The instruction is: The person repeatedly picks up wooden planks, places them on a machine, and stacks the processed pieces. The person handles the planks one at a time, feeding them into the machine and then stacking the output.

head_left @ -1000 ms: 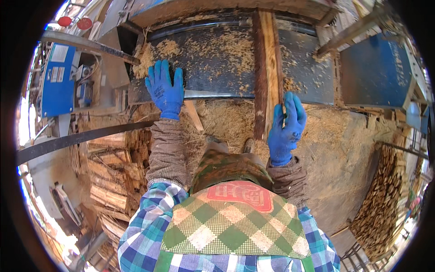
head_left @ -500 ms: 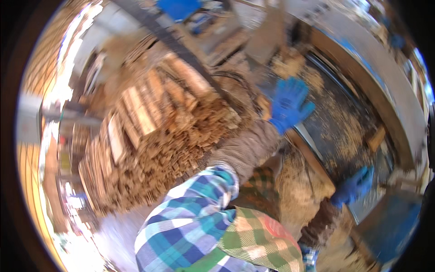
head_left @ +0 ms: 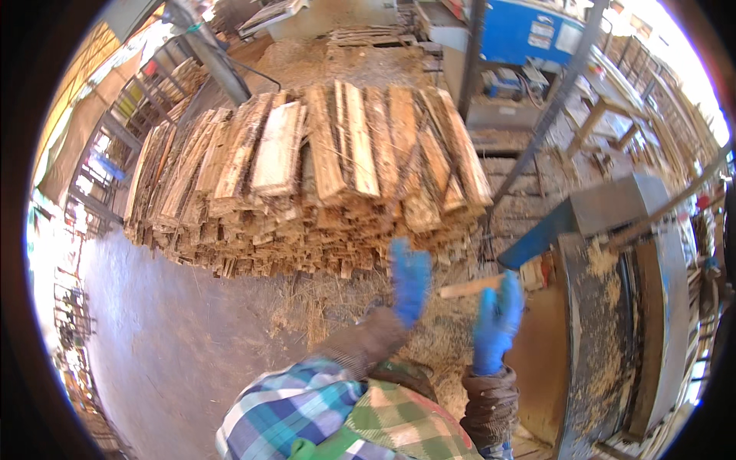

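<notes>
We stand in an open-sided timber shed with a grey concrete floor (head_left: 161, 337), strewn with sawdust and straw (head_left: 337, 303) near a big stack of split planks (head_left: 322, 176). Steel posts (head_left: 556, 100) rise behind it, a blue machine cabinet (head_left: 529, 31) sits at the back, and bright daylight pours in from the left

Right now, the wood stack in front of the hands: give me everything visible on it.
The wood stack is a broad, low pile of rough-sawn slabs and offcuts, pale and brown, some with bark edges. Pieces lie roughly parallel, ends facing the camera, uneven and ragged. It rests on the floor amid sawdust and straw-like scraps. A dark metal bar crosses its far left corner. The blue-gloved left hand is raised before its near edge; contact cannot be told.
</notes>
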`<move>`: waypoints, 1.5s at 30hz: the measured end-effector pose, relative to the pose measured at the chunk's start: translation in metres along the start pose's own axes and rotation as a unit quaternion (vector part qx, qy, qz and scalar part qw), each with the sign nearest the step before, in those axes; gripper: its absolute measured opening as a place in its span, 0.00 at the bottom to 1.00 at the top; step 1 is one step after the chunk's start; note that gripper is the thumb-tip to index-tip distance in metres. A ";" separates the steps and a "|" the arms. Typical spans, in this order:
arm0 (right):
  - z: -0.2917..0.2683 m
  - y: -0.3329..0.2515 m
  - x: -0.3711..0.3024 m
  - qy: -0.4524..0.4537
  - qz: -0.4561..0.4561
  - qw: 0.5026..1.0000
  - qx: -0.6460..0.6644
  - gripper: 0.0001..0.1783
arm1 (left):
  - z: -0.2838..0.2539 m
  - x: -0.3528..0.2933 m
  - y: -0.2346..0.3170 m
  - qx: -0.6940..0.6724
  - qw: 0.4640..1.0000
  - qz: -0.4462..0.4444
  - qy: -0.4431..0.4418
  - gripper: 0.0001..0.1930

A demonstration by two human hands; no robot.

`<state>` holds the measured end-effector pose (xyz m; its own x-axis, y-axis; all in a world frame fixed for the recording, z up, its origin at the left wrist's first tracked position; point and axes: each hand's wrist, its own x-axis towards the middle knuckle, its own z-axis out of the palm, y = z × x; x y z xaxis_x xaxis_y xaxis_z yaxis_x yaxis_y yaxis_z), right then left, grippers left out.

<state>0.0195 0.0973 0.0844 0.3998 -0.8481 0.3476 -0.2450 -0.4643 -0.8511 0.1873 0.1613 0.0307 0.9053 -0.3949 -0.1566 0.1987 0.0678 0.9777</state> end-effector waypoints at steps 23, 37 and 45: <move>0.330 -0.114 0.197 -0.401 0.146 0.904 -0.029 0.58 | -0.140 0.242 0.068 -0.123 0.991 0.010 -0.057 0.28; 0.319 -0.089 0.213 -0.415 0.248 0.871 0.084 0.56 | -0.132 0.240 0.097 -0.094 0.990 -0.084 -0.055 0.35; 0.233 -0.092 0.066 -0.363 0.357 0.830 0.229 0.57 | -0.188 0.135 0.078 -0.023 0.993 -0.088 -0.074 0.38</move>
<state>0.2744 0.1436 0.0933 0.7653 -0.4102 -0.4960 -0.3534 0.3762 -0.8565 0.3961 0.2854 0.0598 0.7907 -0.5341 -0.2991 0.3687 0.0255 0.9292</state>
